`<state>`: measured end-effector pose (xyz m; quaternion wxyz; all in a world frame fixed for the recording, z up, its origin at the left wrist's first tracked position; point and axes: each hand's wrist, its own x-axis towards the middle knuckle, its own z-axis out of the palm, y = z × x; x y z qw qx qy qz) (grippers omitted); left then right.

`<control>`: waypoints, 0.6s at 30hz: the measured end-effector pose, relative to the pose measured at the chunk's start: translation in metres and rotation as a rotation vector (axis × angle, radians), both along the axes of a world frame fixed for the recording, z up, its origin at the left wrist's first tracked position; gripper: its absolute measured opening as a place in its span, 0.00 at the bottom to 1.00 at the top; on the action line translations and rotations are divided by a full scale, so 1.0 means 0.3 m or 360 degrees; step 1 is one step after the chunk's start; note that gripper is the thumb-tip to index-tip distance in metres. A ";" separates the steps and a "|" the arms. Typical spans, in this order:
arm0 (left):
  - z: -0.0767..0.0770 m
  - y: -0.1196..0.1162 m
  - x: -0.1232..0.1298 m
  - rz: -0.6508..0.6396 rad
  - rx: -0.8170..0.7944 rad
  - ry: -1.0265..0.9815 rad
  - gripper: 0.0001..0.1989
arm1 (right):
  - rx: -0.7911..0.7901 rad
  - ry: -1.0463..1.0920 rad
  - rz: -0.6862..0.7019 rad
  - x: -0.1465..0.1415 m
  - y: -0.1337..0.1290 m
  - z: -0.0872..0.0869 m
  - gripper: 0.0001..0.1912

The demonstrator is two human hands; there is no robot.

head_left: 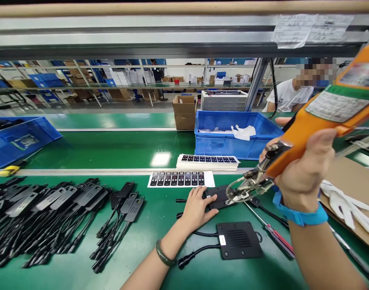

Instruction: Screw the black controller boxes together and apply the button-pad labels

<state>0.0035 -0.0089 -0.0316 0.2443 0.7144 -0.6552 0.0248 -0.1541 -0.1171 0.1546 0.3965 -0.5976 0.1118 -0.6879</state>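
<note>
My right hand is wrapped round an orange handheld power tool. The tool's metal nose, with thin clear tubing, comes down over a flat black cased unit. It covers part of that unit, so contact is hard to make out. My left hand holds the unit's left end, with thumb and forefinger apart at its edge. Nearer me lies a second ribbed black cased unit with two short cables. A red-handled screwdriver lies by my right forearm.
Several small black cabled devices cover the left side. Label sheets are stacked before a blue bin; a cardboard box stands behind. White gloves lie right. Another blue bin is left. A person sits beyond.
</note>
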 end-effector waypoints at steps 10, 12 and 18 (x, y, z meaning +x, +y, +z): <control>0.001 -0.009 0.001 0.0007 -0.0016 0.0000 0.22 | 0.0170 0.0210 0.0281 0.095 0.006 -0.157 0.24; -0.001 -0.011 0.002 0.0003 -0.0016 0.0002 0.22 | 0.0158 0.0232 0.0289 0.099 0.005 -0.178 0.24; -0.006 -0.014 0.001 -0.0007 -0.0024 0.0017 0.23 | 0.0157 0.0224 0.0323 0.114 0.003 -0.205 0.23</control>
